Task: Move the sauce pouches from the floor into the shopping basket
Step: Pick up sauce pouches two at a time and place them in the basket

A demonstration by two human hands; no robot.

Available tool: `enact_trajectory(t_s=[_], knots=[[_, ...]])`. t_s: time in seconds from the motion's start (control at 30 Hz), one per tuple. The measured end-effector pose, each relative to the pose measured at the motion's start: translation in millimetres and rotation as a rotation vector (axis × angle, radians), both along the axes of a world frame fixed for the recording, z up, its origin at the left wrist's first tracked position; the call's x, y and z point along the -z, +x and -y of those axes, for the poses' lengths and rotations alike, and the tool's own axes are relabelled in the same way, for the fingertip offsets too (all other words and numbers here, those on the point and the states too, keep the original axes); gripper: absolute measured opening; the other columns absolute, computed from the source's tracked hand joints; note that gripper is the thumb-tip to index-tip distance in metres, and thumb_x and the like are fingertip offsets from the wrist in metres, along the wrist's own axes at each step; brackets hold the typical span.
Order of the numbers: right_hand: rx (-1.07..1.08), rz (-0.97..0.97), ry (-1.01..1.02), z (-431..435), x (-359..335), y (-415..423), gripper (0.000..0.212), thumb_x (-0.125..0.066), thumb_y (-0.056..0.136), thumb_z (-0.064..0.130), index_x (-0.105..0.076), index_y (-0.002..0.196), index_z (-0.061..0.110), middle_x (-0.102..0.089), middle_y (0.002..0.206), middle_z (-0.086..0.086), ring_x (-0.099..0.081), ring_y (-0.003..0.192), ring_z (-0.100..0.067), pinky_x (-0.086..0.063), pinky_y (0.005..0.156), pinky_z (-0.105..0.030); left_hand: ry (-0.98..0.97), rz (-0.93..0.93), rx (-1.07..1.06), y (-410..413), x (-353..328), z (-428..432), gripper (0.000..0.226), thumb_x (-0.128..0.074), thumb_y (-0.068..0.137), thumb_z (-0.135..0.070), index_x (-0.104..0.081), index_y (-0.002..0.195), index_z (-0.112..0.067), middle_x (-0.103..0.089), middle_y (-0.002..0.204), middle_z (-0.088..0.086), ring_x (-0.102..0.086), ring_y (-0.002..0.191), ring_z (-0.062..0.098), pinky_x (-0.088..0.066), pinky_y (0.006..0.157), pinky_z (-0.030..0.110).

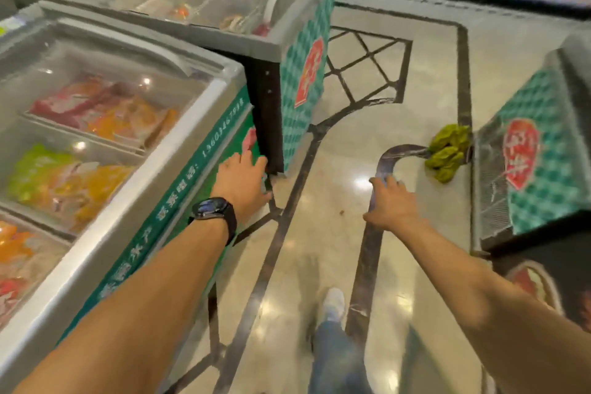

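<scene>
Both empty and spread open, my left grip (pixel 243 182) and right grip (pixel 391 201) reach toward sauce pouches (pixel 447 152) on the floor (pixel 415 89) beyond the right.

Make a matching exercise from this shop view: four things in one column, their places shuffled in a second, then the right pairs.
Things
1. heap of green sauce pouches
2. black wristwatch
3. white shoe
4. nearest glass-topped chest freezer

Places
A. on the wrist of the left hand
B. along the person's left side
C. on the polished tile floor, beside the green checkered cabinet at right
D. bottom centre, on the floor

Pairs: 1-C, 2-A, 3-D, 4-B
</scene>
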State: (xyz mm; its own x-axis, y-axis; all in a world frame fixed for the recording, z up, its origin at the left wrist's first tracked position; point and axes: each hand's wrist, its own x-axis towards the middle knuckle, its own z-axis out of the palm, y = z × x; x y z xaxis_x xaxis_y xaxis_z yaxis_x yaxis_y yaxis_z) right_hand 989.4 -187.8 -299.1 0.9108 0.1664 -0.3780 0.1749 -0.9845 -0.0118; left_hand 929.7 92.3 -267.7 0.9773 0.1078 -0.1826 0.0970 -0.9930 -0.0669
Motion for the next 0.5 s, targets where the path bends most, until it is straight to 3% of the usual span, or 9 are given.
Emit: enact_trajectory(t_s=[0.17, 0.3, 0.5], knots=[[0.088, -0.007, 0.036, 52, -3, 94, 0.083, -0.070, 0.080, 0.042, -0.028, 0.149, 0.022, -0.032, 0.147, -0.014, -0.035, 0.134, -0.033, -0.041, 0.103, -0.046, 0.003, -0.009, 0.068, 110, -3, 50, 0.067, -0.061, 0.091, -0.049, -0.037, 0.145, -0.018, -0.040, 0.142, 0.014, -0.037, 0.134, 0.035, -0.037, 0.108, 0.050], [0.145, 0.035, 0.056, 91, -10, 158, 0.076, -0.068, 0.082, 0.040, -0.031, 0.146, 0.022, -0.032, 0.149, -0.013, -0.037, 0.134, -0.032, -0.041, 0.104, -0.045, 0.012, 0.029, 0.149, 191, -13, 99, 0.071, -0.059, 0.090, -0.054, -0.034, 0.147, -0.020, -0.044, 0.135, 0.011, -0.045, 0.125, 0.033, -0.044, 0.098, 0.046], [0.264, 0.058, 0.081, 149, -17, 221, 0.084, -0.068, 0.082, 0.045, -0.025, 0.151, 0.022, -0.031, 0.152, -0.011, -0.036, 0.135, -0.033, -0.043, 0.103, -0.044, 0.012, 0.034, 0.280, 295, -18, 169, 0.070, -0.059, 0.089, -0.055, -0.034, 0.146, -0.021, -0.045, 0.136, 0.011, -0.046, 0.127, 0.032, -0.046, 0.100, 0.047]])
